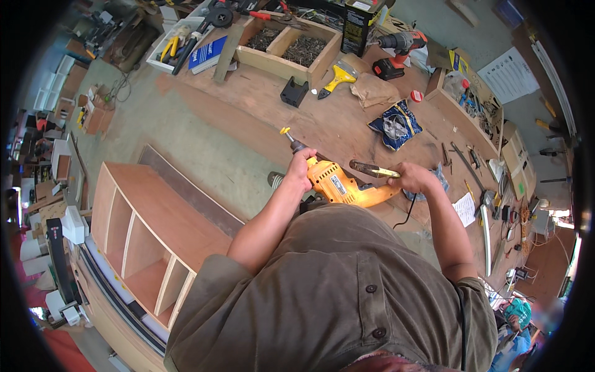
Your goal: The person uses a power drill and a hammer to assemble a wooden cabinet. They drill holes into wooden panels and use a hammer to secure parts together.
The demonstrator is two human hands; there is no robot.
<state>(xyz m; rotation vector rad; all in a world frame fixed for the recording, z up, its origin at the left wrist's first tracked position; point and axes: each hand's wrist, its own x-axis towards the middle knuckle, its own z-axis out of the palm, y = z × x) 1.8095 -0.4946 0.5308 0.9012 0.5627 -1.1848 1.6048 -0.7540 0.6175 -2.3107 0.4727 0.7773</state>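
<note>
I held the yellow drill [344, 186] over the workbench [260, 105], my left hand [300, 168] wrapped round its front end, my right hand [414, 180] closed on the handle. It seemed heavy, rigid, best gripped two-handed.

drill [338, 183] above workbench [260, 99], shelf unit [149, 235] left, nail box [288, 43] behind

Drill [347, 186]: yellow-orange body, black cord. Counter [273, 105]: reddish-brown wood. Scraper [338, 77]: yellow handle. Second drill [400, 49]: red and black. Bag [395, 124]: dark blue, white pattern. Shirt [334, 291]: olive-brown, dark buttons. Shelf unit [149, 242]: light brown plywood.
</note>
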